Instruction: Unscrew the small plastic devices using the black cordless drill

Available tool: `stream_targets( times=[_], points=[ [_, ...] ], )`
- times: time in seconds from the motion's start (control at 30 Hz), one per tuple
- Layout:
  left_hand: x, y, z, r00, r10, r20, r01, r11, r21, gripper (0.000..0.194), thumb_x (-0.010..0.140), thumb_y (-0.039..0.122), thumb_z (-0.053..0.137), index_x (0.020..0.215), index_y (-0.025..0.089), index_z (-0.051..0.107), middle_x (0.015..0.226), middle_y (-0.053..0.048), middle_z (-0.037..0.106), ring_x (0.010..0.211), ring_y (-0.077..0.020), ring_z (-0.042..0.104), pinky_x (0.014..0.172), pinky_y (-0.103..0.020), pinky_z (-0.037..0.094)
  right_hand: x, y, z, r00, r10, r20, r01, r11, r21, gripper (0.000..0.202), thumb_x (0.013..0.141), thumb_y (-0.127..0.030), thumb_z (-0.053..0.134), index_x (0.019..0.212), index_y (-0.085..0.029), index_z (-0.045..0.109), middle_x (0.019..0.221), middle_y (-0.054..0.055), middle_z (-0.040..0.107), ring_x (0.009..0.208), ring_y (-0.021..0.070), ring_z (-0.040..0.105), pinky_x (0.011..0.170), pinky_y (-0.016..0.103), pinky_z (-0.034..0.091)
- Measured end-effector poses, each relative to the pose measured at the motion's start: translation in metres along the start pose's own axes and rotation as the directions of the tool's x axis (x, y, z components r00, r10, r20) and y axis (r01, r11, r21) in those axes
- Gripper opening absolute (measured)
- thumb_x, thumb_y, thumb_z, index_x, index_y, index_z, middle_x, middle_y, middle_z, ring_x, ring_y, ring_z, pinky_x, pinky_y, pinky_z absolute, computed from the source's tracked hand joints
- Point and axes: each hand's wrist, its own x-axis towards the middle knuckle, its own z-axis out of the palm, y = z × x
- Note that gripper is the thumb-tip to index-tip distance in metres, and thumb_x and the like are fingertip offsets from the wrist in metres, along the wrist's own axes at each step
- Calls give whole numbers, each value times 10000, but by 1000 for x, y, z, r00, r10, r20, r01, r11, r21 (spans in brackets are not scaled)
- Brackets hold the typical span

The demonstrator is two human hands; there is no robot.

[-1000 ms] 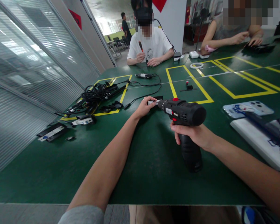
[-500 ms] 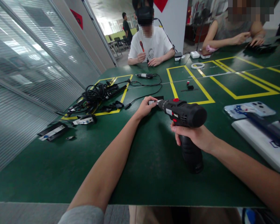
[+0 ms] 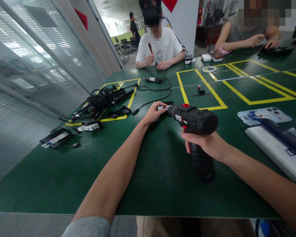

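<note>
Fingers [image 3: 191,136] of the right hand [image 3: 206,144] curl around the handle of a black drill [image 3: 197,119]; the left hand's [image 3: 153,113] fingers pinch a small part [image 3: 160,108]. Yellow tape [image 3: 184,90] marks the green table [image 3: 162,184]; a person [image 3: 167,42] sits opposite. The drill's body sits above the right fingers, its tip just beside the left fingertips.

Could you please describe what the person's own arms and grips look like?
The left arm emerges from a plain grey sleeve and is bare below it. The right arm is bare as far as it shows, its sleeve out of view. The left grip and right grip are ungloved; no watch or cable shows.
</note>
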Motion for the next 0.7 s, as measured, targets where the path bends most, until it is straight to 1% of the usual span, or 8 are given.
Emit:
stream_targets(
  times=[0.1,0.2,0.27,0.4,0.7],
  points=[
    [0,1,0,1000,-5,8,5,1000,1,277,808,366,655,1018,188,694,1061,-60,675,1038,-210,591,982,-355,446,0,0,1,1000,-9,-18,9,999,37,169,835,-341,687,852,-199,596,554,-24,638,516,167,617,613,341,478],
    [-1,2,-1,1000,-17,11,18,1000,-4,270,811,355,653,1018,187,694,1071,-62,674,1053,-212,587,994,-359,442,1,0,1,1000,-7,-6,7,999,53,158,832,-327,683,849,-196,595,547,-25,630,509,164,617,610,339,480],
    [-1,1,0,1000,-28,7,28,1000,-14,264,806,345,654,1017,191,694,1079,-61,673,1065,-213,583,1005,-360,436,1,0,1,1000,-3,3,3,998,67,161,824,-325,688,843,-194,598,549,-23,629,506,163,615,609,340,481],
    [0,-4,1,999,-46,-9,46,998,-43,274,796,347,654,1018,191,696,1097,-61,667,1074,-215,581,1001,-359,433,2,1,2,1000,-12,-14,14,994,108,182,795,-326,716,833,-196,595,562,-32,627,488,157,609,594,335,475],
    [0,-7,2,998,-61,-14,60,994,-91,275,786,353,658,1012,201,697,1072,-48,680,1047,-208,583,988,-359,444,1,2,2,1000,9,-7,-8,997,71,144,801,-322,691,817,-203,610,524,-11,635,496,165,588,615,344,458]
  ],
)
